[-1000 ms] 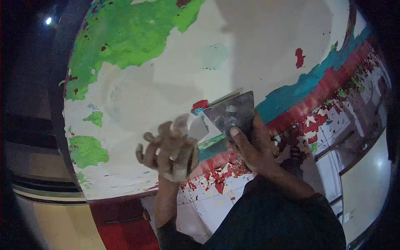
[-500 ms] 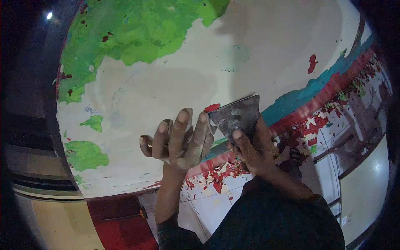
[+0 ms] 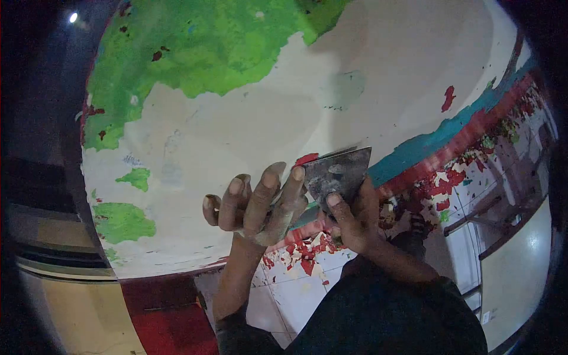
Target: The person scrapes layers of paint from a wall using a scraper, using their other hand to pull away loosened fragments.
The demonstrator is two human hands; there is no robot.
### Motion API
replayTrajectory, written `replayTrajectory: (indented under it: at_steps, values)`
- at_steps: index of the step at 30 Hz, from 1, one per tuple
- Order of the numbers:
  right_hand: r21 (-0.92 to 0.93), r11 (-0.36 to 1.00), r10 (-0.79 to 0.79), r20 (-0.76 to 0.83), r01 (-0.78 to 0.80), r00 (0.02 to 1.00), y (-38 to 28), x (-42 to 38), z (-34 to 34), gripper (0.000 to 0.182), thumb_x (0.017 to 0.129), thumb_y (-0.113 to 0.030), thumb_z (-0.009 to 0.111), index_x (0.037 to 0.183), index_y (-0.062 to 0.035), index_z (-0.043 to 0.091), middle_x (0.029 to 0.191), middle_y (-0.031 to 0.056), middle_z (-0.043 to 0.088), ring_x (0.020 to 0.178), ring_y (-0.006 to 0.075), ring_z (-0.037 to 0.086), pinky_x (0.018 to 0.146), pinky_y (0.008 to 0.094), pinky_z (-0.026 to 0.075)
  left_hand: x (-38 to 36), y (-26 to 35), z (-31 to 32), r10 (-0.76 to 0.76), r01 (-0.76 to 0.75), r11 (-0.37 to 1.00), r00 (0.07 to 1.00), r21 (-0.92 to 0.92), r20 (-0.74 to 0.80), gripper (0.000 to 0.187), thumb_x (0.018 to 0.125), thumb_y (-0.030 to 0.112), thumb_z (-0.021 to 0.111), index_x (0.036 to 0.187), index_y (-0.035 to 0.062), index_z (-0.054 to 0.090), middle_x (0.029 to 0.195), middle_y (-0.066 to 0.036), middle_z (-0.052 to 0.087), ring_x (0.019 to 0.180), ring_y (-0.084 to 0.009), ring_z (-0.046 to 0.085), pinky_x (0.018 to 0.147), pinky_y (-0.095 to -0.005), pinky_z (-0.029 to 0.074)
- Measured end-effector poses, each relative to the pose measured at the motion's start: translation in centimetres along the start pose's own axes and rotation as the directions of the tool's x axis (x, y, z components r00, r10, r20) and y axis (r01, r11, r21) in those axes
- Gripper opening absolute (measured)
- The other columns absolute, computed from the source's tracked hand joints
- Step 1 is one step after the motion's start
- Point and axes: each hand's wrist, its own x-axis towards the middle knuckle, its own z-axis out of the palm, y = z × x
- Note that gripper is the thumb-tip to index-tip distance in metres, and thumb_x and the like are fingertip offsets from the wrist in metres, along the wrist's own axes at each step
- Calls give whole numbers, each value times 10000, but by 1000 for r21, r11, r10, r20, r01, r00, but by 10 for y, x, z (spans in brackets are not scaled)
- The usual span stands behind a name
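Observation:
My right hand (image 3: 355,222) grips a grey, paint-smudged metal scraper (image 3: 340,171), thumb pressed on its face and fingers behind it. The blade's wide edge points up and away, tilted over the painted surface. Beside it, my left hand (image 3: 260,204) has its fingers apart, dusted with pale powder. Its index fingertip is right at the blade's left corner, where a red paint flake (image 3: 306,159) shows. Beyond both hands is the large wall (image 3: 236,130), mostly bare white, with a patch of green paint (image 3: 207,53) remaining at the upper left.
A teal band (image 3: 432,139) and a red border (image 3: 455,148) run along the wall's lower edge. Red, white and green paint chips (image 3: 307,254) litter the pale tiled floor (image 3: 284,302). At the lower left lies a red area (image 3: 165,319); a pale panel (image 3: 518,266) stands at right.
The scraper and right hand have dropped slightly in view, the blade tilting a little. My left hand has shifted slightly right, and the view has moved a little.

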Motion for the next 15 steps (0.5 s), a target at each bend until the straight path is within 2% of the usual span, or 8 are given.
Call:
replayTrajectory:
  at_steps: [3, 5, 11, 14, 15]
  values:
    - [1, 1000, -16, 24, 16, 1000, 0, 1, -1, 341, 858, -158, 466, 1123, -14, 307, 949, 88, 484, 709, 103, 509, 603, 234, 455, 2, -1, -3, 15, -15, 1000, 1000, -1, 22, 176, 798, 388, 526, 915, 313, 633, 1086, 67, 478, 1118, -212, 328, 1002, -449, 131]
    - [68, 997, 31, 31, -33, 999, -1, -1, -1, 336, 858, -150, 464, 1124, -14, 308, 964, 93, 481, 717, 106, 511, 604, 236, 458, 1, -1, -3, 21, -21, 1000, 1000, -11, 13, 188, 796, 393, 528, 925, 304, 633, 1084, 59, 466, 1111, -219, 333, 994, -450, 143]
    - [20, 1000, 16, 45, -17, 999, -1, -1, -4, 327, 860, -136, 459, 1107, 15, 306, 969, 105, 484, 752, 112, 522, 620, 250, 473, 0, -2, 0, 16, -19, 998, 999, -55, -44, 195, 788, 391, 543, 926, 290, 637, 1047, 47, 464, 1099, -226, 350, 975, -450, 165]
    - [-119, 989, -78, 95, 89, 992, -1, -1, -7, 320, 860, -134, 456, 1093, 29, 309, 968, 115, 488, 761, 118, 534, 620, 257, 482, 0, -2, -3, 13, -15, 998, 999, -64, -38, 194, 789, 385, 545, 925, 283, 639, 1027, 48, 465, 1095, -225, 356, 966, -450, 171]
    - [-89, 994, -59, 90, 67, 994, -1, -1, -7, 317, 860, -133, 457, 1091, 29, 312, 965, 117, 490, 756, 120, 537, 618, 258, 480, 0, -2, -3, 16, -18, 998, 999, -62, -31, 194, 788, 382, 547, 925, 281, 639, 1026, 48, 464, 1093, -225, 358, 963, -450, 173]
